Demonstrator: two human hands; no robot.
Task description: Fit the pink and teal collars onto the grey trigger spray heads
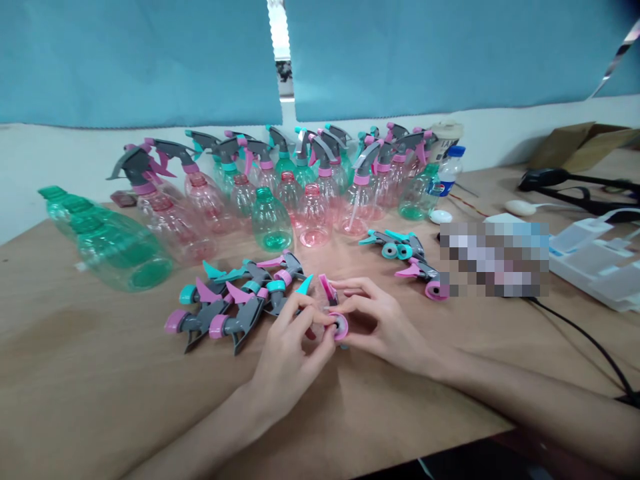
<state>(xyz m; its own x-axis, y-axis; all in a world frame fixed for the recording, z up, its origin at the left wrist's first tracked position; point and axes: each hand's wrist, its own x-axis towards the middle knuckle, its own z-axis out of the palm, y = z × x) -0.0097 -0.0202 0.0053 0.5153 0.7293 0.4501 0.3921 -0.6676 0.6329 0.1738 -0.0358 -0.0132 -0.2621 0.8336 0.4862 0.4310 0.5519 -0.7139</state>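
Between my two hands, just above the table, is a pink and grey trigger spray head, with the open end of its pink collar facing me. My right hand grips it from the right, fingers curved over the body and thumb low at the collar. From the left, the thumb and fingertips of my left hand pinch at the collar's rim; any small part between them is hidden. Left of my hands lie several loose trigger spray heads in pink, teal and grey. More loose spray heads rest to the right.
Several clear pink bottles and green bottles stand behind, many with spray heads fitted. Green bottles group at the left. A blue-capped drink bottle, white plastic tray, black cable and cardboard box are right.
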